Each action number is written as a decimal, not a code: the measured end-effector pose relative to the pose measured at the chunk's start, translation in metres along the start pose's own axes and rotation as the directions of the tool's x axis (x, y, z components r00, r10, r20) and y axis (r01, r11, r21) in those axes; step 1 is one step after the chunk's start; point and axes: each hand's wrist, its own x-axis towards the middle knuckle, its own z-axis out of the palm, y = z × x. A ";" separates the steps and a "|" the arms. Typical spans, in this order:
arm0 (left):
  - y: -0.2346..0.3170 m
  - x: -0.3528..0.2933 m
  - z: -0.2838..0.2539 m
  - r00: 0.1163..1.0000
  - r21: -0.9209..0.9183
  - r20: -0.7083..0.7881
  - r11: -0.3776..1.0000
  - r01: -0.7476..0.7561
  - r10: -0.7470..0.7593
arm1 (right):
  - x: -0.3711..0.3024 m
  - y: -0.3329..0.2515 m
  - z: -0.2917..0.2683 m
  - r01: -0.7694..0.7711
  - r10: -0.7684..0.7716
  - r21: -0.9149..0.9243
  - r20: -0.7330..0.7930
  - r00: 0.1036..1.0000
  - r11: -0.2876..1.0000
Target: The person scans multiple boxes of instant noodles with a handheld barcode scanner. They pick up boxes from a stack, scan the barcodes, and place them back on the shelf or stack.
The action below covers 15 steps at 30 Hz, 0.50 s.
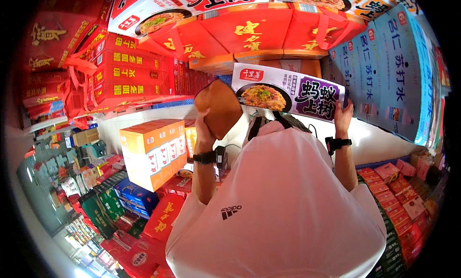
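The weak spot seems to be the right hand [343, 115]: it is clamped on one end of the noodle box [289, 92], and if nothing bears the far end, the box could twist in that grip and its left side drop. The left hand [204, 130] is well apart from the right and closed on what looks like an orange-brown cloth [219, 109], which meets or overlaps the left end of the box; whether any fingers behind it take some of the weight, I cannot tell. A soft, loose layer there could let that end slip. The blue boxes [379, 81] stand close beside the right hand, so a wide swing of the wrist with its black band [338, 144] might bump them, and the red boxes [254, 30] beyond both hands might be knocked if the noodle box is pushed forward too fast. The noodle box itself lies between the hands, tilted so its right end sits lower. It is long and white, with a picture of a filled bowl near the middle, a purple panel by the right hand and a red label toward the left hand; its front looks flat and undented
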 end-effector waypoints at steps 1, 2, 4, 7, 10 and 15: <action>0.000 0.011 0.008 0.999 0.020 0.043 1.000 0.018 -0.018 | 0.001 0.014 0.005 -0.024 0.025 0.058 -0.008 1.000 0.998; -0.004 0.022 0.017 0.996 0.040 0.076 0.999 0.034 -0.037 | -0.002 0.011 0.006 -0.084 0.084 0.076 -0.002 0.996 0.994; -0.014 0.052 0.022 0.979 -0.007 0.156 0.991 0.135 -0.133 | -0.003 0.007 0.003 -0.193 0.169 0.279 0.109 0.980 0.941; -0.049 0.098 0.036 0.972 0.055 0.161 0.985 0.166 -0.172 | -0.001 0.002 -0.001 -0.340 0.250 0.445 0.249 0.936 0.829; -0.079 0.157 -0.010 0.999 0.436 0.033 0.899 -0.041 0.029 | 0.000 0.000 0.004 -0.360 0.274 0.455 0.245 0.930 0.814; -0.074 0.165 0.006 0.940 0.687 0.176 0.647 -0.330 0.293 | 0.003 0.009 0.014 -0.379 0.319 0.406 0.211 0.924 0.831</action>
